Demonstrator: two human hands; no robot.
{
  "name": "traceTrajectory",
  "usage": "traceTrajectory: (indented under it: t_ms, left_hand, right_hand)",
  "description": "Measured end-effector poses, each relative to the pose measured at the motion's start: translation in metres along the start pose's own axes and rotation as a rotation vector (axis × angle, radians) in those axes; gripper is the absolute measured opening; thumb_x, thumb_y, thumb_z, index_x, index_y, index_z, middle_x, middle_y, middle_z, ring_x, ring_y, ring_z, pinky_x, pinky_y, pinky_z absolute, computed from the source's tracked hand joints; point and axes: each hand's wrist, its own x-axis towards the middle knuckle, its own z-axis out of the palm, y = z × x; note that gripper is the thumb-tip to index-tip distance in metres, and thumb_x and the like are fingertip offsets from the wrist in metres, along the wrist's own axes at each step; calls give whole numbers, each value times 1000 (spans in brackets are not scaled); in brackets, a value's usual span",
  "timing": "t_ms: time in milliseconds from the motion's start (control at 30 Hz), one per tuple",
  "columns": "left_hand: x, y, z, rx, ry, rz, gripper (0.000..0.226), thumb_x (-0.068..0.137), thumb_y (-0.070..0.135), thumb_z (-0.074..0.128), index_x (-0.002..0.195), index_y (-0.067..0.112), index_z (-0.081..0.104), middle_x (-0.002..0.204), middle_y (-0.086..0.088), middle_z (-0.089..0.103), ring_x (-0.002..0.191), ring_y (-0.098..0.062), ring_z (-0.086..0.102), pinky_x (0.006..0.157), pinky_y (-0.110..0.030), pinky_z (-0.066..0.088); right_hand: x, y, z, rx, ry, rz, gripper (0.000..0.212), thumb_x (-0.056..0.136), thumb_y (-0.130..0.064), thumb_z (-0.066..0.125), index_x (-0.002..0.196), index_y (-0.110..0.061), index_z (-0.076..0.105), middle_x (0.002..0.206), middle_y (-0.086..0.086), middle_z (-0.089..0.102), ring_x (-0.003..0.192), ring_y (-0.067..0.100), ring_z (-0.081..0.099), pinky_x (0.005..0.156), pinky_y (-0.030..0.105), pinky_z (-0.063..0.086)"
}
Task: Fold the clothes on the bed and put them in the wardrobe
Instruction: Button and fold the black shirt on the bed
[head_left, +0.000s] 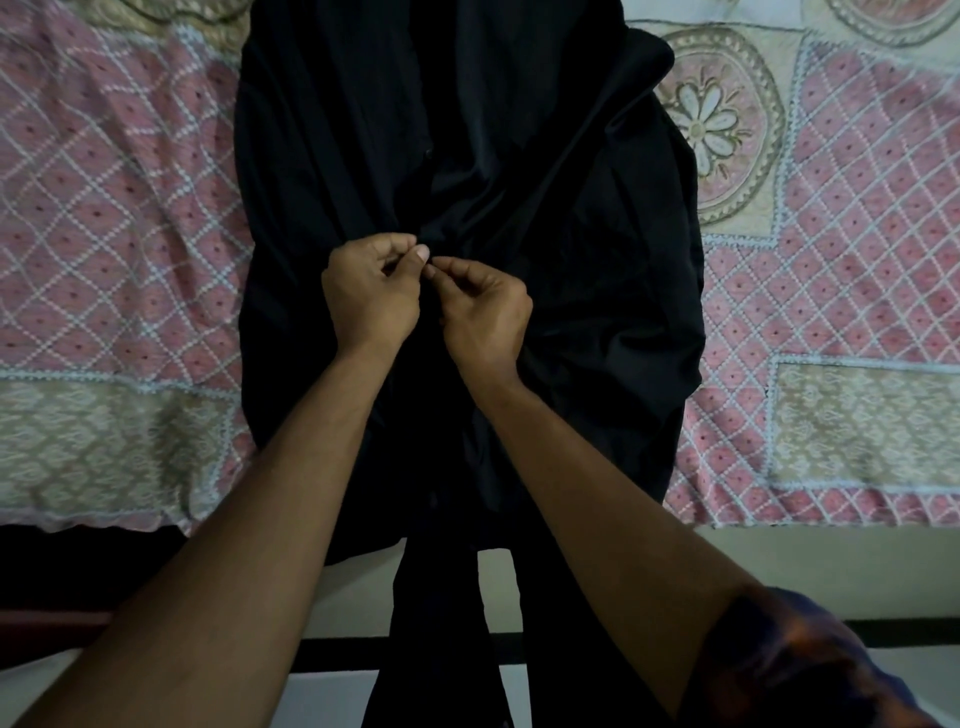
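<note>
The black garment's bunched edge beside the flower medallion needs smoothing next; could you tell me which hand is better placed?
Probably the right hand: it pinches the black garment at its middle on the side nearer that edge, whereas the left hand would have to cross over it.

One black garment (467, 130) lies on one bed (104, 208), which is covered by one pink and beige bedspread (831, 260). Two hands are in view, one left hand (371, 296) and one right hand (485, 317). One dark patterned sleeve (800, 660) shows, on the right arm. The bedspread has one whole round flower medallion (719, 124) and part of a second at the top right edge; whether there are more cannot be told.
</note>
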Motion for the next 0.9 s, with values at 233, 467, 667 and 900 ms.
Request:
traceTrajectory:
  t_ms: [233, 467, 667, 900]
  left_hand:
    - [1, 0, 0, -66, 0, -54, 16, 86, 15, 75, 102, 12, 74, 89, 9, 71, 88, -7, 71, 85, -32, 60]
    - [-1, 0, -2, 19, -17, 8, 18, 88, 15, 73, 106, 14, 74, 86, 18, 66, 89, -1, 68, 84, -18, 56]
    - [-4, -7, -2, 53, -30, 53, 21, 90, 13, 70, 110, 14, 72, 92, 9, 70, 88, -2, 69, 80, -15, 54]
    - [-14, 2, 7, 151, 60, 116, 13, 94, 18, 64, 94, 9, 74, 74, 17, 60, 66, 7, 58, 66, -2, 42]
  right_hand:
    - [5, -1, 3, -138, -10, -25, 18, 92, -25, 73, 105, -14, 78, 93, -1, 78, 82, 12, 73, 78, 37, 62]
    - [10, -10, -9, -287, -82, -119, 12, 92, -26, 72, 97, -20, 81, 83, -8, 76, 72, 5, 70, 72, 29, 60]
    - [19, -16, -7, -282, -88, -43, 9, 87, -24, 73, 84, -25, 80, 71, -14, 72, 65, 2, 66, 65, 20, 55]
    - [18, -13, -10, -137, -90, 14, 8, 87, -22, 74, 83, -19, 81, 74, -10, 75, 71, 4, 70, 71, 28, 60]
